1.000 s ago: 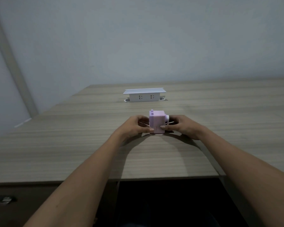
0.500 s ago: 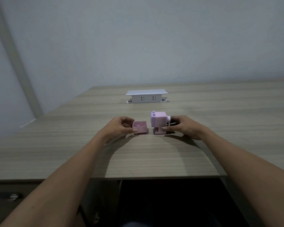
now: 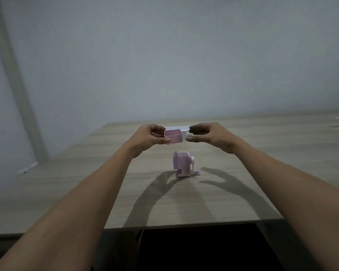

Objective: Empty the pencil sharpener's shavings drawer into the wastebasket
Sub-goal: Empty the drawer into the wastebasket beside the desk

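Shavings drawer [image 3: 173, 136]: pink, open-topped, now lifted clear of the bench [image 3: 233, 192] and held in the air above and behind the sharpener; half a second ago it sat on the bench just beside the body. Extraction is therefore complete, and carriage to the wastebasket is judged the step remaining; no wastebasket is in view. Contents of the drawer: cannot be made out. Pencil sharpener [image 3: 183, 164]: lilac body with crank at its right, upright on the bench, untouched, drawer slot vacant. Left hand [image 3: 149, 137]: raised, thumb below and fingers above, pinching the drawer's left end. Right hand [image 3: 205, 134]: has let go of the sharpener and risen level with the drawer, thumb and fingers parted in a loose C, empty, just beside the drawer's right end. Both forearms extended forward.
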Tool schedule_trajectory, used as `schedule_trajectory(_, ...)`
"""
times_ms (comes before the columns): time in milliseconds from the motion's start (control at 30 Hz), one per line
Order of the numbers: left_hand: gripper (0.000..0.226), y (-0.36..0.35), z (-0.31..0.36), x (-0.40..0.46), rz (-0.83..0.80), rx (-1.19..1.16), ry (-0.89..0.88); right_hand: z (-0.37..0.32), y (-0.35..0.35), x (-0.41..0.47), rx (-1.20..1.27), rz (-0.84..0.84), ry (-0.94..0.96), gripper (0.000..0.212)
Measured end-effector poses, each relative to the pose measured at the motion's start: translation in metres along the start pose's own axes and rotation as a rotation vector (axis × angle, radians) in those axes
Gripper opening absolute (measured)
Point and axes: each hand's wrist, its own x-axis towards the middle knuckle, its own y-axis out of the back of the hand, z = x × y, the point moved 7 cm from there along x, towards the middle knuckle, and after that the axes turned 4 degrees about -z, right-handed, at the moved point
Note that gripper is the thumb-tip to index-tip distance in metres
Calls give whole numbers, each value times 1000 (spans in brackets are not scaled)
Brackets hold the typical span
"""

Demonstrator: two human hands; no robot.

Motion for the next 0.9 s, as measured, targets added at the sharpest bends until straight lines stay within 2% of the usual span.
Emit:
schedule_trajectory(200,59,-51,46,6,-100,0,-75,-15,34,-23,16,49,9,65)
schedule_trajectory(433,54,-136,85,18,-223,-20,-167,0,104,-97,29,196,-52,49)
schedule_trajectory(533,59,-183,100,23,-286,-70,-207,4,138,-137,5,262,-85,50)
schedule_trajectory(667,43,-251,125,17,-455,-108,-269,8,183,-192,-29,348,-128,52)
schedule_trajectory(833,42,-332,140,3,-588,-174,-284,29,221,-262,-38,442,-221,69)
schedule_trajectory(900,42,-364,141,-6,-635,-194,-278,38,231,-293,-61,475,-264,64)
